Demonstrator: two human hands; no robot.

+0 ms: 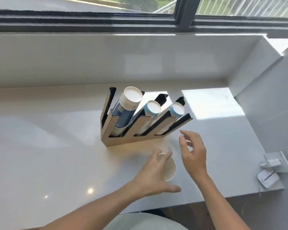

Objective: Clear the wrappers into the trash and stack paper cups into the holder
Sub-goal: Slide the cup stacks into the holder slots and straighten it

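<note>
White stone surface [48, 146] under window [106, 7], sunlit patch at 2 o'clock. Wooden cup holder [123, 140] at centre, three slanted slots, each with stack of paper cups [128, 112]. Left hand [153, 175] at 6 o'clock of holder, grip wrapped on single paper cup [170, 170], cup on its side, mouth toward 4 o'clock. Right hand [192, 153] beside it, grip spread, holding nothing. Cup likely light, thin-walled, crushes easily: hold mid-wall, gentle, avoid squeezing rim. Wall charger [271, 163] at 3 o'clock. No wrappers visible.
</note>
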